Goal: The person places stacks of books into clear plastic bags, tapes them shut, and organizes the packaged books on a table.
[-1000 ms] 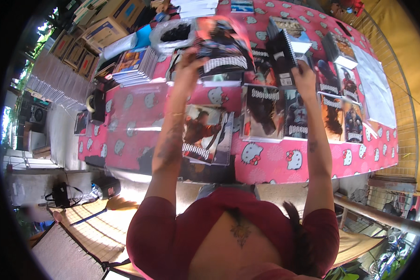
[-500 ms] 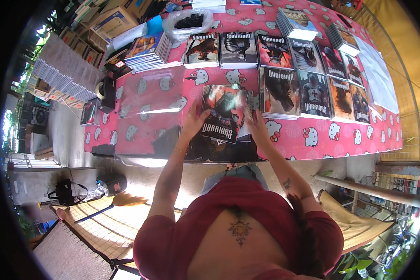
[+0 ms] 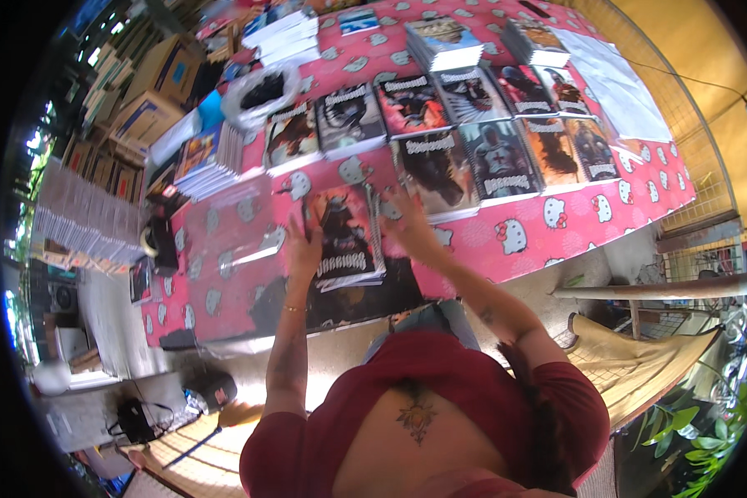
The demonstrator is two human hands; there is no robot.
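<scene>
A small stack of spiral notebooks (image 3: 347, 232) with a red and dark warrior cover lies near the table's front edge, its covers slightly fanned at the bottom. At its left edge is my left hand (image 3: 305, 245), fingers spread and touching or nearly touching the cover. On the other side, my right hand (image 3: 408, 224) has its fingers stretched out beside the spiral binding. Whether its fingertips touch the binding, I cannot tell. Just behind the right hand sits a stack of dark-covered notebooks (image 3: 434, 170).
More notebook stacks, including one with a knight cover (image 3: 498, 158), stand in rows behind. A clear plastic sheet (image 3: 232, 224) lies at left, near a black tape dispenser (image 3: 161, 245). A plastic bag (image 3: 261, 91), cardboard boxes (image 3: 170, 70) and tall paper stacks (image 3: 83, 212) are farther left.
The view has turned, so the table appears tilted. The notebooks, earlier raised between both hands, now rest lower on the table, and my fingers have spread away from their sides.
</scene>
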